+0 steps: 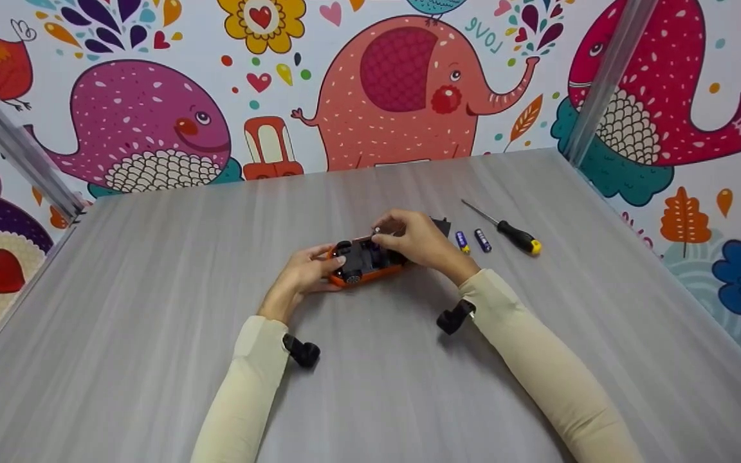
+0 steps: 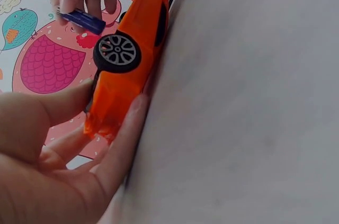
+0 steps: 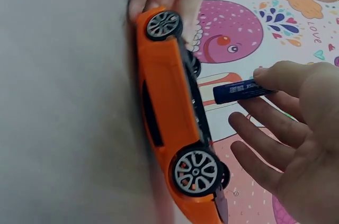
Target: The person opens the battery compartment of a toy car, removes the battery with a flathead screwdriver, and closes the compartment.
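Note:
An orange toy car (image 1: 364,263) lies upside down on the grey table (image 1: 152,289), its black underside facing up. My left hand (image 1: 329,260) grips one end of the car (image 2: 132,60), thumb on one side and fingers on the other. My right hand (image 1: 380,235) hovers over the underside and pinches a blue battery (image 3: 233,92) between thumb and fingers. In the left wrist view that battery (image 2: 82,21) hangs just above a wheel. The car (image 3: 169,118) rests against the tabletop.
Two more blue batteries (image 1: 462,242) (image 1: 482,240) lie just right of my right hand. A black-and-yellow screwdriver (image 1: 512,235) lies beyond them. A small black piece (image 1: 441,225) sits behind the right hand. A patterned wall (image 1: 396,96) borders the table's far and side edges.

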### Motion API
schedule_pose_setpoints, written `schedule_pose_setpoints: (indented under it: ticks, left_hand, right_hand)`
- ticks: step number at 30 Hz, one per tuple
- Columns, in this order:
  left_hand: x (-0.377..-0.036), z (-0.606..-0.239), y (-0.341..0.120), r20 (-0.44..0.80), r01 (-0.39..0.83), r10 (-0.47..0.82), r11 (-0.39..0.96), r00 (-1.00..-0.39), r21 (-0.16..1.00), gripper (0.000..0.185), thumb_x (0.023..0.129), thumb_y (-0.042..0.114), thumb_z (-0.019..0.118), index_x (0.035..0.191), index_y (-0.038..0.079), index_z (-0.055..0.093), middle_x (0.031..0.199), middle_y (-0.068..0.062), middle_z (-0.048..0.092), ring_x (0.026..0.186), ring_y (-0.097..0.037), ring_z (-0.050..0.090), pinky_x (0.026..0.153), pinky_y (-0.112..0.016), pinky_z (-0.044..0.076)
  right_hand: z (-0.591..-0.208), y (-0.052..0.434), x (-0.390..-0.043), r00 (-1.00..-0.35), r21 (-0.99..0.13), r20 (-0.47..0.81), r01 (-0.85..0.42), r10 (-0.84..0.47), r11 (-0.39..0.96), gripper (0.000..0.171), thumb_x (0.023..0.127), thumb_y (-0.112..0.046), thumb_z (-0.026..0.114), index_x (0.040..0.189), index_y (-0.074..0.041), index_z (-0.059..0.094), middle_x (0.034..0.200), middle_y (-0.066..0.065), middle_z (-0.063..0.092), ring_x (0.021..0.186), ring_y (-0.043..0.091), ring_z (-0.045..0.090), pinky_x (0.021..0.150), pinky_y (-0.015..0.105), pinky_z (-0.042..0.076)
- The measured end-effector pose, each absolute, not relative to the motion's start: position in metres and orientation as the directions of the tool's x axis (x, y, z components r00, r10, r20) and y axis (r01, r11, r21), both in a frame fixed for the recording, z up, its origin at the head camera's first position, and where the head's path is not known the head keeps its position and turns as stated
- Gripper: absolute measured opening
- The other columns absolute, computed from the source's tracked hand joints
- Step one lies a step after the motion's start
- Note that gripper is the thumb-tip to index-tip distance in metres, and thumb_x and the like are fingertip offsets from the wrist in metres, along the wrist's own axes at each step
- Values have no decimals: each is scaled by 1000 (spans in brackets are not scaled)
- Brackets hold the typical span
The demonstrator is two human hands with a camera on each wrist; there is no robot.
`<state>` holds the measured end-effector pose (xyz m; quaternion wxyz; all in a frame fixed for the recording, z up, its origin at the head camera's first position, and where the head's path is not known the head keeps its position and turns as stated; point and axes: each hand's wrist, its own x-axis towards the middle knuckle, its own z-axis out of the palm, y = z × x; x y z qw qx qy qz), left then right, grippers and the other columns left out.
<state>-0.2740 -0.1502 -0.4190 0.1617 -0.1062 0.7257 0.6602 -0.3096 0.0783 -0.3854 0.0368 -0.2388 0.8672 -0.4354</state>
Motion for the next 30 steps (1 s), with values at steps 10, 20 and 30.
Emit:
schedule_pose_setpoints:
  ticks: [10,20,30]
  left_hand:
    - [-275,-419,-150,-367,-360,66,98,-928,928,59,98,12,64,152,9,42,142,-23,51,93,-19,65,76,-33,63]
    - [-274,-419,-150,-366,-359,63,99,-929,928,59,98,11,64,152,8,41,145,-23,48,93,-18,64,74,-33,63]
    - [-274,-419,-151,-360,-351,73,113,-930,930,61,97,12,65,153,8,40,148,-24,49,91,-18,65,76,-33,63]
  right_hand:
    - [-380,83,-312,-900,-911,147,-285,-410,297,30,96,-26,68,123,-13,70,120,9,71,103,24,69,91,34,59]
    - [-364,88,-304,-914,-971,89,-168,-395,170,35,99,-27,64,132,-17,65,132,6,65,111,22,67,101,38,56]
    - [-351,108,-298,-931,-972,64,-139,-359,188,39,97,-29,67,134,-17,63,122,6,66,106,19,66,100,38,55]
